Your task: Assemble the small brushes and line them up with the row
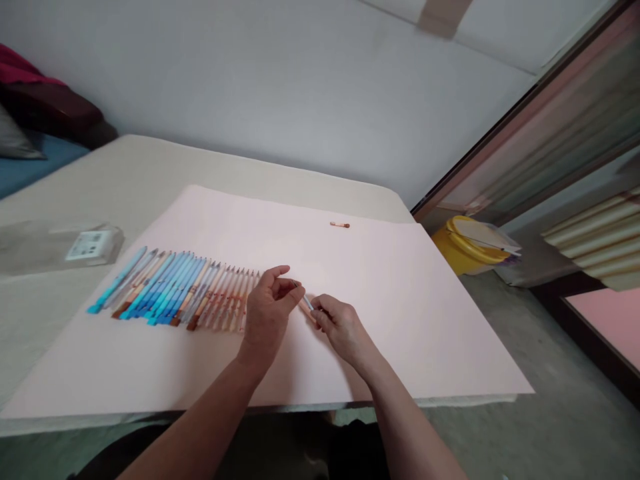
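Observation:
Just right of the table's middle, a slim pale pen (307, 302) spans the gap between my two hands. My left hand (270, 310) pinches its far end between thumb and fingertips. Around the near end, the fingers of my right hand (340, 323) are closed. Under the pen shows an orange-brown strip (309, 313); whether it is a part of the pen or another one lying there I cannot tell. Left of my hands lies a tight row of pens (175, 287), blue, grey, tan and clear-brown, side by side. My left hand hides the right end of this row.
A short brown-ended piece (340, 225) lies alone near the back of the pale pink sheet (400, 333). On the cloth at the left is a clear plastic package (50, 247) with a white label. A yellow bucket (467, 243) stands on the floor at right.

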The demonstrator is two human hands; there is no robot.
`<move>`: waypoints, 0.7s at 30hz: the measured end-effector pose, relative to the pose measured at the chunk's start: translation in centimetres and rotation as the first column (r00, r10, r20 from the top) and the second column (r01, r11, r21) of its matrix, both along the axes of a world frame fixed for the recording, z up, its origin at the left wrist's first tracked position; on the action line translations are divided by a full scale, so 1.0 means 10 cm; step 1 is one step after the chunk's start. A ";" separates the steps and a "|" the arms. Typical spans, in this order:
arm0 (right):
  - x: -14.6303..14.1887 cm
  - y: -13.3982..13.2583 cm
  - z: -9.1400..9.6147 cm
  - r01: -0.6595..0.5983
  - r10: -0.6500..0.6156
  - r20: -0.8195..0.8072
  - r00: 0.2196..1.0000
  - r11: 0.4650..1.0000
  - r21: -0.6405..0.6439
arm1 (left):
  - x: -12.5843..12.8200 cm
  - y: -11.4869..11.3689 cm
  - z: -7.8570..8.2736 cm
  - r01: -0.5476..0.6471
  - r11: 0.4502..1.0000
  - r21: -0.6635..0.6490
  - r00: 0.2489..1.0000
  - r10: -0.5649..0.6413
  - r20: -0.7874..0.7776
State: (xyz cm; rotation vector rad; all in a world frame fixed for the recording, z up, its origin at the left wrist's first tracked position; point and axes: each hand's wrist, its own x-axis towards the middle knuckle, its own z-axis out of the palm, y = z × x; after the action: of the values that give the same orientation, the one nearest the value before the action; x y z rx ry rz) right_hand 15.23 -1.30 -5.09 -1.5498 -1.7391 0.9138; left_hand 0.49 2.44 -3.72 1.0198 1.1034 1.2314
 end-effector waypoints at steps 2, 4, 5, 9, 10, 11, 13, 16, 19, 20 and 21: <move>0.02 0.01 0.00 0.015 -0.015 -0.014 1.000 1.000 0.004 | -0.02 0.01 -0.02 0.000 1.000 0.007 1.000 0.000 -0.006; 0.06 0.02 -0.01 0.059 -0.058 -0.034 0.998 0.998 0.013 | -0.05 0.05 -0.05 -0.038 0.999 0.023 0.999 0.038 -0.030; 0.08 0.03 -0.01 0.091 -0.090 -0.054 0.994 0.996 0.017 | -0.06 0.08 -0.08 -0.060 0.998 0.029 0.997 0.062 -0.054; 0.16 0.06 -0.03 0.233 -0.221 -0.217 0.951 0.972 0.030 | -0.04 0.14 -0.22 0.025 1.000 0.010 0.958 -0.021 -0.284; 0.18 0.07 -0.03 0.260 -0.244 -0.255 0.936 0.965 0.031 | -0.01 0.13 -0.27 0.098 0.995 -0.001 0.922 -0.091 -0.377; 0.18 0.07 -0.03 0.280 -0.260 -0.285 0.923 0.959 0.032 | 0.03 0.10 -0.32 0.178 0.984 -0.009 0.863 -0.160 -0.479; 0.18 0.07 -0.02 0.293 -0.267 -0.324 0.907 0.956 0.031 | 0.12 0.01 -0.41 0.334 0.943 0.016 0.696 -0.235 -0.678; 0.18 0.06 0.01 0.281 -0.254 -0.352 0.901 0.959 0.027 | 0.25 -0.12 -0.51 0.511 0.856 -0.082 0.359 -0.299 -0.884; 0.18 0.05 0.03 0.272 -0.246 -0.342 0.907 0.962 0.030 | 0.29 -0.19 -0.53 0.533 0.830 -0.163 0.133 -0.272 -0.953; 0.18 0.05 0.03 0.269 -0.243 -0.332 0.911 0.963 0.033 | 0.29 -0.19 -0.52 0.537 0.826 -0.172 0.100 -0.264 -0.959; 0.18 0.05 0.03 0.266 -0.241 -0.322 0.915 0.963 0.036 | 0.28 -0.19 -0.51 0.539 0.824 -0.176 0.084 -0.260 -0.962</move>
State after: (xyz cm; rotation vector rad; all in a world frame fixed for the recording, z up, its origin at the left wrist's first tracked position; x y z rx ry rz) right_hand 17.06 -0.83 -4.80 -1.4454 -1.2988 0.8927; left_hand 3.32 0.55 -8.84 2.3054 1.4197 0.0287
